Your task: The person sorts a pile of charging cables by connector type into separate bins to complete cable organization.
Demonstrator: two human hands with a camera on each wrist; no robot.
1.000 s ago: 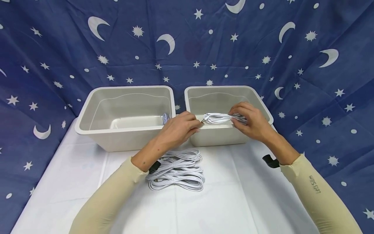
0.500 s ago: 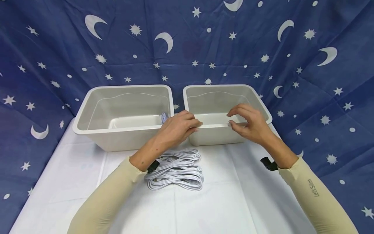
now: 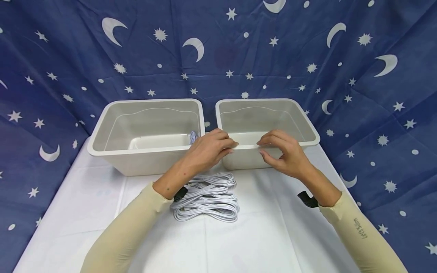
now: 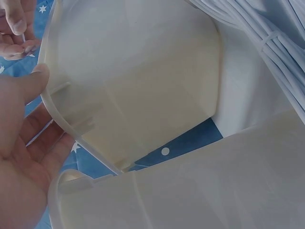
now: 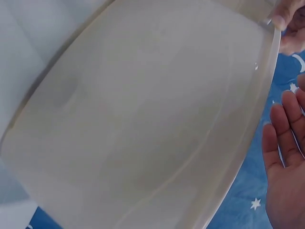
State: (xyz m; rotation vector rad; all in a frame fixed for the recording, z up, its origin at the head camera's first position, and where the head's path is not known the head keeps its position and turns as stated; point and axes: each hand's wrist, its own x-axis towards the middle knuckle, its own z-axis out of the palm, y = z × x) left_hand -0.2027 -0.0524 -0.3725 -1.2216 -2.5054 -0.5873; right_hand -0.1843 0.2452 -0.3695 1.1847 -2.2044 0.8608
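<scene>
White cloth over the tabletop [image 3: 249,242]; two pale plastic bins stand side by side along its back edge. Left bin [image 3: 150,161] sits toward the back left corner, right bin [image 3: 259,159] toward the back right. Coils [image 3: 211,197], white and heaped in overlapping loops, lie mid-tabletop in front of the gap between the bins, partly under the left forearm; left wrist view shows a tie round the middle of one. Small purplish bundle [image 3: 192,137] inside left bin, by its right wall.

Left hand [image 3: 209,147]: pinching right bin's rim at its near left corner, thumb on one side, fingers behind. Right hand [image 3: 285,153]: at the near rim of the same bin, thumb and fingers apart and curved, nothing between them. Neither hand touches the coils. Near wall hides part of right bin's floor; cannot tell whether a coil lies behind it.

Step, by my reading: stowing coils in the bins, at a pause between pieces, left hand steadying the bin while the right is free. Partway at best, given the pile out on the tabletop.

Next move probably calls for the right hand to leave the rim, come toward the tabletop's front edge and close on one coil at its tied middle. Left forearm would need to clear the pile. Loops overlap, so a straight lift looks safer than a drag, lest a neighbour come along.
</scene>
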